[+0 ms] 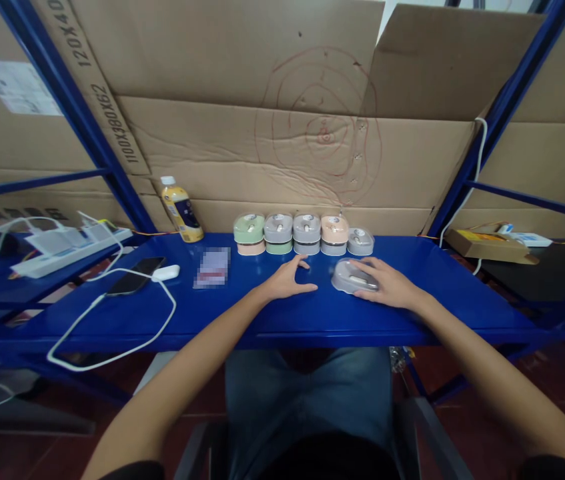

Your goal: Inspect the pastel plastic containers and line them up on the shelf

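My right hand [385,283] is closed around a grey lidded container [349,277] with a clear top, low over the blue shelf or resting on it; I cannot tell which. To its left my left hand [289,279] holds nothing, its thumb and fingers spread. Behind my hands stands a row of similar containers, mostly stacked in twos: a green one [249,229] on a peach one [251,248], a grey one [278,228] on a green one, another grey one [307,228], and a peach one [335,229]. A single grey container [361,241] ends the row at the right.
At the left are a yellow-labelled bottle [182,212], a blurred card [212,268], a phone [135,277], a looping white cable [172,313] and a power strip [75,252]. Cardboard [202,140] backs the blue shelf [282,323]. An open carton [489,248] lies at right.
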Motion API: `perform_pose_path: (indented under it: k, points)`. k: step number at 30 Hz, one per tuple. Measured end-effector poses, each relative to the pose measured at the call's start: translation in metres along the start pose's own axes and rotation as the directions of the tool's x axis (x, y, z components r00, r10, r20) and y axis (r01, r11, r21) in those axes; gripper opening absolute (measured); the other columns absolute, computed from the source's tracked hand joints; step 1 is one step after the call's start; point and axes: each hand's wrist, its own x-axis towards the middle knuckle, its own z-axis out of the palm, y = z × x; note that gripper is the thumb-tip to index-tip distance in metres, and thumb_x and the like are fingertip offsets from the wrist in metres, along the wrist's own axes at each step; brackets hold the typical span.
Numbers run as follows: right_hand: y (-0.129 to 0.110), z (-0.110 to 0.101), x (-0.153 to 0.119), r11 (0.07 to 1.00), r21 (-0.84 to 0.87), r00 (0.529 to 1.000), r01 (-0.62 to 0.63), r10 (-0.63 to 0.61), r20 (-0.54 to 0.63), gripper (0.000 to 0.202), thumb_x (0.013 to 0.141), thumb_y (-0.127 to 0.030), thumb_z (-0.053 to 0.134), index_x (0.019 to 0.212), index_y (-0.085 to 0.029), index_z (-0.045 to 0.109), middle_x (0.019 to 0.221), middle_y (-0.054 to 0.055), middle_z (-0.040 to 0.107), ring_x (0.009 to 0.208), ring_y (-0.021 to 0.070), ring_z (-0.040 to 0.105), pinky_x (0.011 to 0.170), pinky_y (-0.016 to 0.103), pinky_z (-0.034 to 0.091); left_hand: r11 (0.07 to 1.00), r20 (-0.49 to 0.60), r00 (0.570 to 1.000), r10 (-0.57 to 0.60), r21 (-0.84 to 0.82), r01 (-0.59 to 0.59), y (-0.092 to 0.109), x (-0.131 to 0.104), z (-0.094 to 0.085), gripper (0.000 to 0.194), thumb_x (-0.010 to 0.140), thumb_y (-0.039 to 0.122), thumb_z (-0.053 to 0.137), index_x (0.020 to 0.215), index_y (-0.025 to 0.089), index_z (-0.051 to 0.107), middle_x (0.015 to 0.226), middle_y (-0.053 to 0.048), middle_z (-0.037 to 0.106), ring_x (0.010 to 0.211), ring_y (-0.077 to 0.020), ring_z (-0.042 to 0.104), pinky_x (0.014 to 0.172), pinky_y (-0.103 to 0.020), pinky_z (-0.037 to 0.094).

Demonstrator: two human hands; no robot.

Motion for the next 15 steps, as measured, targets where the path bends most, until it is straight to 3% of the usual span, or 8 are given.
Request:
perform_pose_path:
  k: [3, 6, 9, 10, 13, 15]
  points:
    - [0.043, -0.016, -0.037, 0.976, -0.104, 0.981, -0.191, 0.187, -0.043, 0.083, 0.09, -0.07, 0.061, 0.16, -0.03, 0.043, 0.145, 0.017, 0.055, 0.129, 0.0396, 0.059, 0.108, 0.054, 0.051, 1.0, -0.008, 1.0, 0.004, -0.002, -0.004, -0.001, 0.001, 0.002, 0.085, 0.078, 0.057, 0.08, 0.147, 0.021, 0.046, 0.132, -0.014, 0.068, 0.13, -0.0352, 0.061, 0.115, -0.057, 0.043]
    - [0.092, -0.025, -0.048, 0.86, -0.198, 0.882, -0.47, 0.454, -0.123, 0.084, 0.09, -0.074, 0.055, 0.157, -0.024, 0.047, 0.136, 0.022, 0.06, 0.122, 0.0434, 0.063, 0.104, 0.058, 0.051, 1.0, -0.012, 1.0, 0.006, 0.013, -0.005, -0.001, 0.003, 0.003, 0.08, 0.08, 0.058, 0.077, 0.144, 0.019, 0.047, 0.131, -0.015, 0.068, 0.129, -0.0355, 0.061, 0.114, -0.056, 0.045]
    - [0.134, -0.026, -0.029, 0.663, -0.115, 0.669, -0.739, 0.704, -0.24, 0.078, 0.097, -0.064, 0.045, 0.149, -0.006, 0.048, 0.136, 0.033, 0.058, 0.128, 0.0476, 0.059, 0.106, 0.059, 0.047, 1.0, -0.011, 1.0, 0.008, 0.028, -0.008, -0.001, 0.004, 0.003, 0.078, 0.082, 0.059, 0.075, 0.143, 0.019, 0.047, 0.13, -0.015, 0.068, 0.127, -0.0352, 0.062, 0.113, -0.055, 0.046]
    - [0.144, -0.025, -0.018, 0.623, -0.087, 0.621, -0.777, 0.739, -0.262, 0.074, 0.099, -0.057, 0.041, 0.145, 0.0, 0.048, 0.134, 0.037, 0.057, 0.129, 0.0485, 0.058, 0.106, 0.06, 0.047, 1.0, -0.01, 1.0, 0.009, 0.029, -0.009, -0.001, 0.004, 0.003, 0.077, 0.082, 0.059, 0.075, 0.142, 0.02, 0.048, 0.13, -0.014, 0.068, 0.127, -0.0352, 0.063, 0.113, -0.055, 0.046]
    - [0.16, -0.015, 0.017, 0.555, 0.084, 0.506, -0.827, 0.802, -0.316, 0.067, 0.097, -0.05, 0.044, 0.138, 0.003, 0.05, 0.134, 0.038, 0.056, 0.129, 0.0474, 0.058, 0.107, 0.058, 0.045, 1.0, -0.009, 1.0, 0.008, 0.029, -0.008, -0.001, 0.003, 0.002, 0.074, 0.082, 0.057, 0.075, 0.141, 0.021, 0.049, 0.129, -0.014, 0.069, 0.127, -0.0356, 0.063, 0.113, -0.055, 0.045]
    - [0.161, -0.003, 0.038, 0.551, 0.162, 0.483, -0.819, 0.814, -0.324, 0.069, 0.096, -0.054, 0.045, 0.139, 0.0, 0.049, 0.135, 0.036, 0.055, 0.129, 0.0457, 0.059, 0.107, 0.056, 0.046, 1.0, -0.009, 1.0, 0.005, 0.031, -0.004, -0.002, 0.003, 0.002, 0.073, 0.082, 0.057, 0.075, 0.141, 0.021, 0.05, 0.129, -0.014, 0.069, 0.128, -0.0359, 0.062, 0.113, -0.055, 0.045]
